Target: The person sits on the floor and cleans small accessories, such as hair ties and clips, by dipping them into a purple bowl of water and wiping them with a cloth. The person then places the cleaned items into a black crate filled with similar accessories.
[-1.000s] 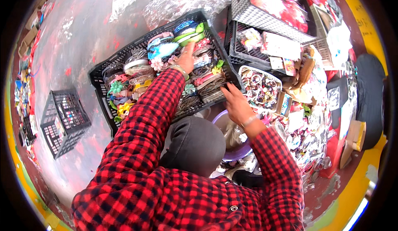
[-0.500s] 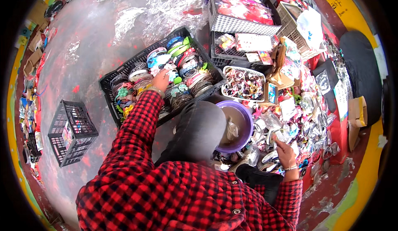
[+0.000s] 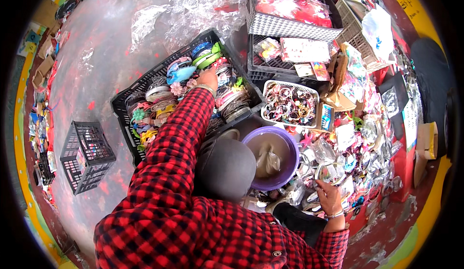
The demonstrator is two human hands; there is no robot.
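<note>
My left hand [image 3: 208, 79] reaches into a black plastic crate [image 3: 126, 112] packed with bundles of headbands [image 3: 181, 71]. Its fingers point down among the bundles, and their tips are hidden. Close beside it are a pink flower [image 3: 177, 89] and a lime-green bow [image 3: 208, 58]. At the right my right hand [image 3: 330, 197] is held over a heap of bagged hair accessories [image 3: 333, 158]. Its thumb and fingers are bent together; whatever they pinch is too small to name.
A purple basin [image 3: 296, 159] of murky water stands by my knee. Beyond it are a white basket [image 3: 316, 95] of small hair ties and stacked dark crates [image 3: 290, 23] with packaged goods. A smaller black crate [image 3: 87, 158] stands at the left; clear plastic film [image 3: 198, 15] lies behind.
My left hand has moved right and farther away over the headbands. The right hand has come slightly nearer. The view has shifted, and my knee appears nearer the crate's front.
</note>
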